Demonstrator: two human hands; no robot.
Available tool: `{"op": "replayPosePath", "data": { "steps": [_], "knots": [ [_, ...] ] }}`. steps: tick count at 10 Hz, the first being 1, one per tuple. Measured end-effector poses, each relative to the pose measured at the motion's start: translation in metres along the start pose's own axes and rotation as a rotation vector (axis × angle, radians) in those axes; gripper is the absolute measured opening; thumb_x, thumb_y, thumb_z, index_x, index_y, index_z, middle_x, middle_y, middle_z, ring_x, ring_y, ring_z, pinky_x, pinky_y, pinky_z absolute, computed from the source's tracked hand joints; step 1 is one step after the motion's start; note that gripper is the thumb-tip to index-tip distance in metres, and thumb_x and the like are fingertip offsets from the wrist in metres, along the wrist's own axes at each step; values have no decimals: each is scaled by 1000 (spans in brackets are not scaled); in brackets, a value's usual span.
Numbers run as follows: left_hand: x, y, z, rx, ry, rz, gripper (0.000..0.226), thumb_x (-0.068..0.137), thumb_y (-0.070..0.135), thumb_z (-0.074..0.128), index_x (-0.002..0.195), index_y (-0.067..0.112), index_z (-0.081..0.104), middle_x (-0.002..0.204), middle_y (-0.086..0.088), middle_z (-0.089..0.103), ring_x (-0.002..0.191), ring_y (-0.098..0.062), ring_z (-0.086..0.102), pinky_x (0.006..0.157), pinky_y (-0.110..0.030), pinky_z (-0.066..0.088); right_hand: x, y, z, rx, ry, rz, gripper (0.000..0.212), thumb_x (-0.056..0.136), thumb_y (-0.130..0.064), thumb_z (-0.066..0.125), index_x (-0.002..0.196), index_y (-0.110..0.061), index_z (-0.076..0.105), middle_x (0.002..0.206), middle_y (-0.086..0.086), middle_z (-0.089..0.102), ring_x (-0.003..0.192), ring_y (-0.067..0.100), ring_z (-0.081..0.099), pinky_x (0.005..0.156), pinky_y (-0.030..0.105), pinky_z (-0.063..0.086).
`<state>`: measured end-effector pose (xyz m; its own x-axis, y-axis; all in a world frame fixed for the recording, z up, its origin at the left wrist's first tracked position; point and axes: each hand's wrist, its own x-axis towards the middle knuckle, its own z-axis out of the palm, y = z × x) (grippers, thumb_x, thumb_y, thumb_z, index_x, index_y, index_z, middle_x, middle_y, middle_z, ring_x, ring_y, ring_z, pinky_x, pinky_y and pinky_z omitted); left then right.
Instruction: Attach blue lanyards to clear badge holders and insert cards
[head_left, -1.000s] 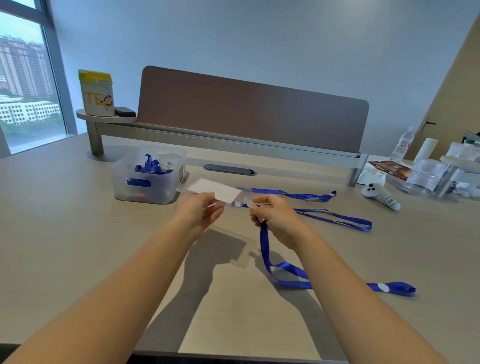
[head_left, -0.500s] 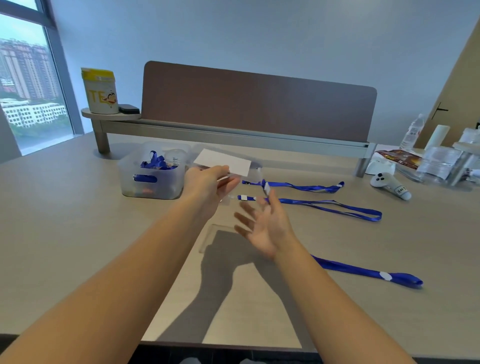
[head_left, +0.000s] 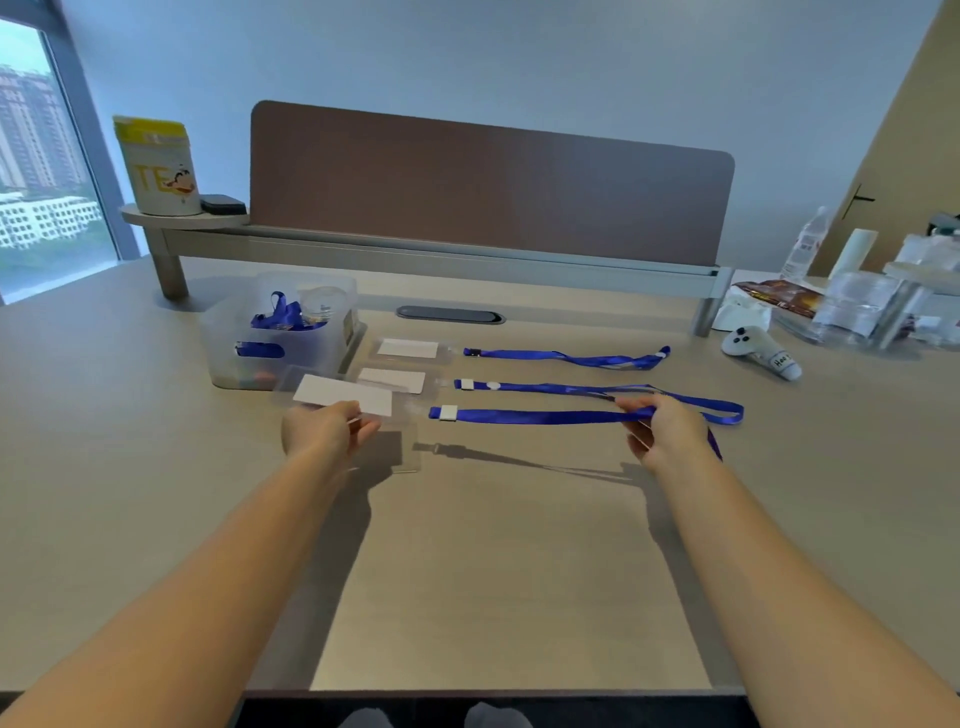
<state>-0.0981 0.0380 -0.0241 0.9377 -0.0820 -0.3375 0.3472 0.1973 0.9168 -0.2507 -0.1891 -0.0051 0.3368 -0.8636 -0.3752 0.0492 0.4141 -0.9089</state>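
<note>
A person's left hand (head_left: 326, 434) pinches the near edge of a clear badge holder (head_left: 343, 402) with a white card (head_left: 343, 399) inside, lifting it just above the table (head_left: 156, 467), apparently to lay the finished set down in line with those already assembled. Just beyond that grip and slightly to its right, two more carded holders (head_left: 392, 379) lie flat, each level with its own blue strap stretching rightward. From the raised holder, a blue lanyard (head_left: 540, 415) runs taut to the right hand (head_left: 662, 434), whose curled fingers grip the strap near its far loop, likely pulling it straight so it sets down parallel to the others. The strap looks flat and glossy, with a white band near the holder's clip. A translucent bin (head_left: 280, 338) of spare lanyards sits beyond the left hand.
</note>
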Motion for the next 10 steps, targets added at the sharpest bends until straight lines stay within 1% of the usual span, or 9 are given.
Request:
{"op": "replayPosePath", "data": {
  "steps": [1, 3, 4, 5, 6, 7, 8, 9, 10],
  "knots": [
    [6, -11, 8, 127, 84, 47, 31, 85, 10, 57, 114, 2, 52, 119, -17, 59, 100, -29, 60, 73, -28, 50, 25, -13, -23, -354, 186, -128, 3, 93, -15, 44, 92, -14, 46, 67, 5, 46, 52, 14, 37, 46, 25, 28],
    [10, -16, 32, 82, 89, 13, 34, 82, 5, 61, 114, -1, 50, 100, -16, 61, 89, -25, 61, 76, -26, 49, 57, -36, -41, -228, 140, -133, 26, 92, -8, 47, 66, -8, 51, 59, 5, 45, 44, 12, 38, 23, 8, 30],
    [18, -21, 30, 40, 59, -61, 33, 84, 5, 58, 114, -2, 49, 90, -16, 59, 61, -15, 55, 47, -19, 50, 63, -27, -39, -67, 78, -20, 23, 92, -8, 49, 70, -5, 51, 63, 4, 49, 31, 7, 50, 26, 11, 40],
    [25, -27, 27, 21, 59, -118, 33, 83, 1, 58, 115, -2, 49, 114, -25, 59, 80, -27, 64, 38, -19, 52, 68, -12, -38, 39, 57, 132, 9, 92, -6, 49, 93, 0, 56, 74, 7, 54, 51, 12, 63, 61, 17, 56],
    [22, -24, 27, -13, -26, -169, 42, 85, -1, 55, 124, -1, 41, 126, -26, 53, 109, -33, 58, 66, -29, 57, 75, -3, -42, 27, 86, 202, 34, 90, -2, 51, 123, 0, 50, 94, 13, 58, 103, 21, 62, 79, 31, 52],
    [19, -22, 22, 12, -81, -166, 40, 87, 1, 53, 124, -1, 41, 128, -25, 52, 115, -32, 54, 83, -35, 47, 65, -1, -41, -43, 23, 83, 43, 89, -1, 50, 131, -1, 44, 117, 20, 57, 92, 20, 61, 83, 34, 51],
    [10, -21, 10, 158, -116, -162, 40, 88, 9, 52, 125, 0, 40, 121, -26, 54, 106, -33, 57, 79, -33, 48, 49, -1, -46, -145, 69, 39, 41, 89, -4, 52, 129, -3, 46, 132, 17, 51, 111, 26, 56, 93, 34, 49],
    [1, -19, -6, 376, -152, -112, 32, 87, 18, 54, 113, 2, 45, 93, -20, 56, 81, -27, 56, 58, -31, 52, 31, 4, -52, -444, 102, -63, 32, 88, -7, 52, 117, 7, 52, 121, 27, 57, 106, 34, 58, 100, 44, 47],
    [-16, -15, -23, 571, -101, 40, 20, 87, 20, 55, 95, 5, 45, 74, -13, 49, 64, -22, 51, 45, -27, 49, 0, 21, -58, -584, 94, -163, 29, 89, -11, 51, 115, 2, 54, 97, 16, 56, 89, 27, 56, 79, 42, 53]
  ]
}}
